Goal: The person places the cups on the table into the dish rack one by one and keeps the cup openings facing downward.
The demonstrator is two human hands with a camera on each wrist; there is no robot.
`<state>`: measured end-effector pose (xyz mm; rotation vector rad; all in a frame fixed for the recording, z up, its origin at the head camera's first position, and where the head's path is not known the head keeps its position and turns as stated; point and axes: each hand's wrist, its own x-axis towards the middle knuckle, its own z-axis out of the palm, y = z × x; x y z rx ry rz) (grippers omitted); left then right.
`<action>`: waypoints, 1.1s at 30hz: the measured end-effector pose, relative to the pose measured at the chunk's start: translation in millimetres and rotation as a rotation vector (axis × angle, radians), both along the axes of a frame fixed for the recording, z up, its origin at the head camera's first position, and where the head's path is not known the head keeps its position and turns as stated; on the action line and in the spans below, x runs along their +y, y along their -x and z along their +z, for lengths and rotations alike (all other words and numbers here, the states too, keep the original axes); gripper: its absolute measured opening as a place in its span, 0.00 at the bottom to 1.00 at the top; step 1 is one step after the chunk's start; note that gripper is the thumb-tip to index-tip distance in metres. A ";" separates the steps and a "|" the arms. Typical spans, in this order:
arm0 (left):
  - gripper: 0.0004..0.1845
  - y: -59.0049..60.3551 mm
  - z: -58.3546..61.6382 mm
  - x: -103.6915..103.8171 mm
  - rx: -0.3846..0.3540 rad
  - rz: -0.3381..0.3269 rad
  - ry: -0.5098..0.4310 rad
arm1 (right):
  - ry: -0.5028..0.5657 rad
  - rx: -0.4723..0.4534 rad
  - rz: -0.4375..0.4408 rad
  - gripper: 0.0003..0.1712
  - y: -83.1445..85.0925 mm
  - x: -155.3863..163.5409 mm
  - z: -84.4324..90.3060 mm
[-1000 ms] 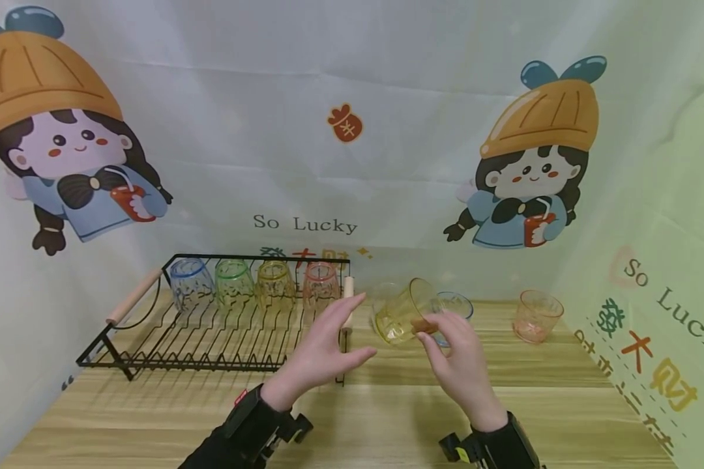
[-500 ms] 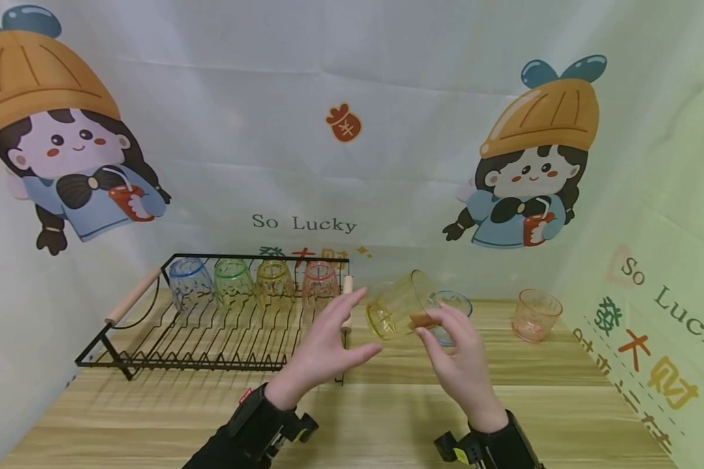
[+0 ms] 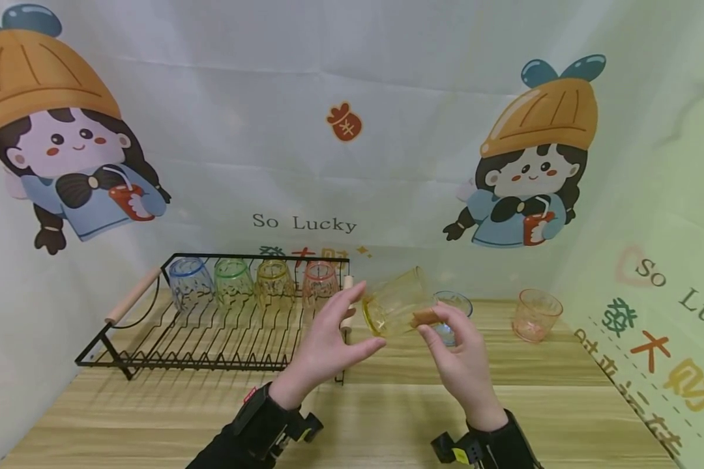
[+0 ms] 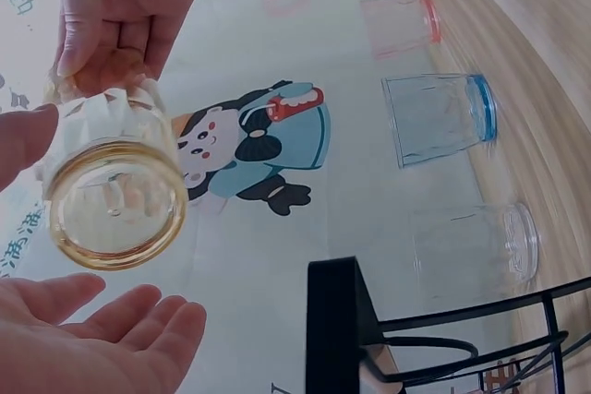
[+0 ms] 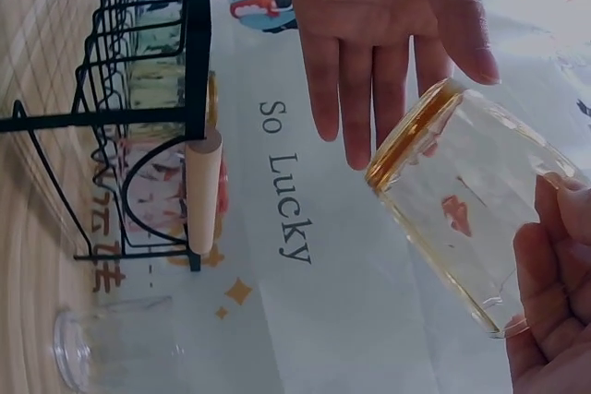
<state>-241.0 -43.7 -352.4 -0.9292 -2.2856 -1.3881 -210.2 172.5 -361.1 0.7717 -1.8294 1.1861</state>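
A yellow-tinted drinking glass (image 3: 394, 301) is held up above the table, tipped well over with its base toward the left. My right hand (image 3: 462, 361) pinches it near the rim between thumb and fingers. Around the base end, my left hand (image 3: 328, 345) is spread, thumb and fingers apart and straight. In the left wrist view the amber base of the glass (image 4: 115, 205) faces the camera, between the left thumb and the left fingers (image 4: 138, 334). From the right wrist, the left hand (image 5: 379, 25) lies beyond the base with its fingers extended.
At left stands a black wire rack (image 3: 211, 365) with wooden handles, holding upside-down blue (image 3: 191, 286), green (image 3: 234, 286), yellow (image 3: 276, 286) and pink (image 3: 321, 286) glasses in its back row. A blue glass (image 3: 453, 303), a pink glass (image 3: 537, 316) and a clear glass (image 4: 476, 251) stand upright right of it.
The yellow glass has tipped further onto its side, its base swinging left and up toward my left hand. My left hand has shifted slightly right; the right keeps its pinch.
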 end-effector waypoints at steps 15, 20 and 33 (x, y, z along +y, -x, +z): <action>0.49 -4.2 1.7 3.6 -0.051 -0.017 -0.073 | 0.194 -0.088 0.202 0.12 0.1 -5.4 -4.3; 0.49 -5.2 1.8 4.0 -0.093 -0.035 -0.115 | 0.240 -0.086 0.262 0.11 -0.4 -8.4 -4.1; 0.44 -4.1 -3.1 9.3 -0.147 -0.197 -0.367 | 0.308 -0.142 0.304 0.09 -2.0 -12.3 -4.5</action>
